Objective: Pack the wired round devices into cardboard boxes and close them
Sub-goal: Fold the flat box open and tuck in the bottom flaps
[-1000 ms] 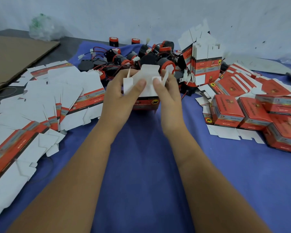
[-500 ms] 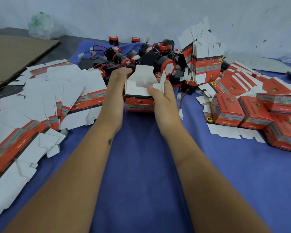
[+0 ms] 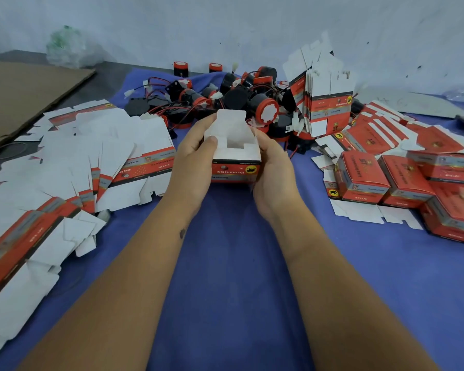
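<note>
At table centre: a person's left hand (image 3: 196, 156) and right hand (image 3: 272, 167) clasp a red-and-white cardboard box (image 3: 236, 167) from either side, its base resting on the blue cloth (image 3: 231, 277).
Box: upright, top open, white lid flap (image 3: 231, 121) raised at the far edge.
Left hand: fingers curled round the box's left wall, thumb pressed on a folded side flap.
Right hand: wrapped round the box's right wall, fingertips hidden behind it.
Change: half a second ago the right thumb lay across the box's front rim; it now sits against the right side, and the box faces the camera more squarely, its printed front panel in fuller view. A second ago the box was tilted with its flaps splayed between both hands.
Devices: the pile of wired round devices (image 3: 239, 100), black with red rims and red-black leads, lies just behind the box, touching the cloth's far part.
Left edge: flat unfolded box blanks (image 3: 73, 162) spread in an overlapping fan, reaching near the left wrist.
Right edge: closed red boxes (image 3: 402, 183) sit grouped together, well apart from the right hand; a standing stack of folded blanks (image 3: 327, 103) leans beside the devices.
Open room: bare blue cloth lies between and beneath the forearms, toward the near edge.
Far left: a brown cardboard sheet (image 3: 24, 95) lies on the dark tabletop.
</note>
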A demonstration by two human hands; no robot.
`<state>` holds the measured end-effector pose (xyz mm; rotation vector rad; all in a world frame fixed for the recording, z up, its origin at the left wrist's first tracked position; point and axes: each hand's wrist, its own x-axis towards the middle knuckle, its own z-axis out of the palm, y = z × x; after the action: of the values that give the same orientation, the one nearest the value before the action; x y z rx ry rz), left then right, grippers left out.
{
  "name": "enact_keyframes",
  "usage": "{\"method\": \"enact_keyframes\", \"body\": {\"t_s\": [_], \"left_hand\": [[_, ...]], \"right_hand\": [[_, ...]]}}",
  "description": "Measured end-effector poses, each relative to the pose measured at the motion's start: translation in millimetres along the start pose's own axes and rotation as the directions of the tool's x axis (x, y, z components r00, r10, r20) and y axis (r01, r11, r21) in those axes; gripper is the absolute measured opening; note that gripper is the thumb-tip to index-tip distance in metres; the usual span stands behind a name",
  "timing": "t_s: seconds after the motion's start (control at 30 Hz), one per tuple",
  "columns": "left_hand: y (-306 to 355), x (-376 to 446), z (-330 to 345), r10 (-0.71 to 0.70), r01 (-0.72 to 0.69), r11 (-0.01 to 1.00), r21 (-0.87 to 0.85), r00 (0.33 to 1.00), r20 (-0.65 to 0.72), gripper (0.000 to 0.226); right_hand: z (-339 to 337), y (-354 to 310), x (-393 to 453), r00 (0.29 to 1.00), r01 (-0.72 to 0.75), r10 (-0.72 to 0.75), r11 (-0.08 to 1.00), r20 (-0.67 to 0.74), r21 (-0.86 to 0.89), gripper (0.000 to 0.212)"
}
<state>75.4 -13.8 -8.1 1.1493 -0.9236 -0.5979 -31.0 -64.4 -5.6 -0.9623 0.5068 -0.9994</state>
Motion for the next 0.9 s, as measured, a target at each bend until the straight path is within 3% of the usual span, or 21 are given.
{"method": "enact_keyframes", "body": {"t_s": [0.17,0.4,0.5,0.67,0.8,0.9], "left_hand": [[1.8,-0.5,-0.8,0.036,-0.037,0.999,-0.032,0.999,-0.015,0.049],[-0.7,-0.9,-2.6,-0.096,0.089,0.986,-0.138,0.995,-0.041,0.019],[-2.1,0.4,-3.0,-0.032,0.029,0.998,-0.055,0.998,-0.057,0.030],[-2.2,0.4,-1.2,-0.015,0.016,1.000,0.019,0.999,-0.048,0.045],[-1.0,-1.6,-1.2,-0.014,0.014,1.000,-0.005,0.998,-0.054,0.041],[-1.9,-0.7,-1.7,-0.081,0.079,0.996,-0.033,0.993,-0.088,0.030]], "right_hand": [[1.2,0.9,1.8,0.995,0.097,-0.096,0.977,0.018,-0.192,0.040],[-4.5,-7.2,-1.7,0.984,0.160,-0.174,0.937,-0.019,-0.310,0.024],[-4.9,-8.5,0.1,0.982,0.175,-0.187,0.884,0.015,-0.434,0.027],[-3.3,-10.8,3.3,0.981,0.119,-0.185,0.823,-0.064,-0.555,0.033],[-1.4,-9.4,0.1,0.976,0.118,-0.200,0.823,-0.089,-0.555,0.029],[0.6,-6.7,-2.9,0.963,0.115,-0.235,0.799,-0.131,-0.591,0.011]]}}
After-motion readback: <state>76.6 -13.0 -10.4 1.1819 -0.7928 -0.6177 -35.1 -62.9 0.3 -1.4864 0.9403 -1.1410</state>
